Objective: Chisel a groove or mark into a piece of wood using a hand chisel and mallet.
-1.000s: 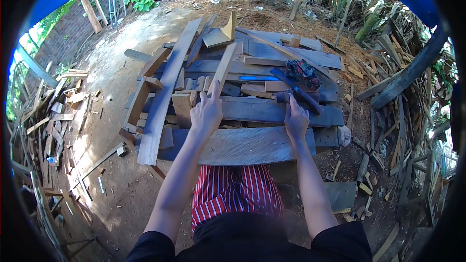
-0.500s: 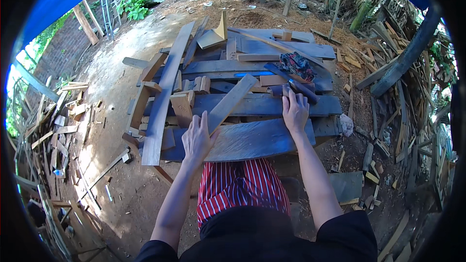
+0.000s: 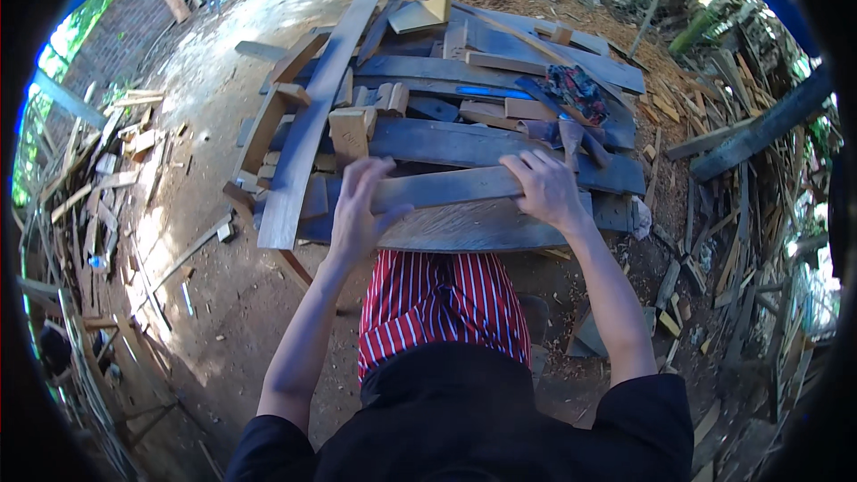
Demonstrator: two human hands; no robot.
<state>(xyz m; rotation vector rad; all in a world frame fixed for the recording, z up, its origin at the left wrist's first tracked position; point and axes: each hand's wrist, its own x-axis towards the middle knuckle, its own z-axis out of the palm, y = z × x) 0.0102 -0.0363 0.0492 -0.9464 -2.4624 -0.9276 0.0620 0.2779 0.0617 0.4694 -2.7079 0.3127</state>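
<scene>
Two hands at a short board over the plank bench

The short board (image 3: 455,187) is in front of the person, crosswise, between the left hand (image 3: 359,205) and the right hand (image 3: 546,189). It is above the near side of the bench (image 3: 446,140), which is made of dark planks. The right hand is closed around the right end of the board, with its fingers over the far edge. The left hand is at the other end, thumb and fingers spread apart; it is blurred, so I cannot tell if it really grips the wood.

Just below the board, on the near edge of the bench, there is a wide plank (image 3: 478,227) with rough grain. To the left, a long plank (image 3: 328,107) lies at a slant across the bench. Between this plank and the board, near the left hand, there is a wood block (image 3: 351,136). Beyond the right hand lies a dark patterned cloth (image 3: 576,92), and to the left of the cloth there is a thin blue bar (image 3: 491,91). At the far side of the bench there is a curved wood piece (image 3: 415,18). The person wears red striped trousers (image 3: 442,303) and a black shirt (image 3: 464,437).
</scene>
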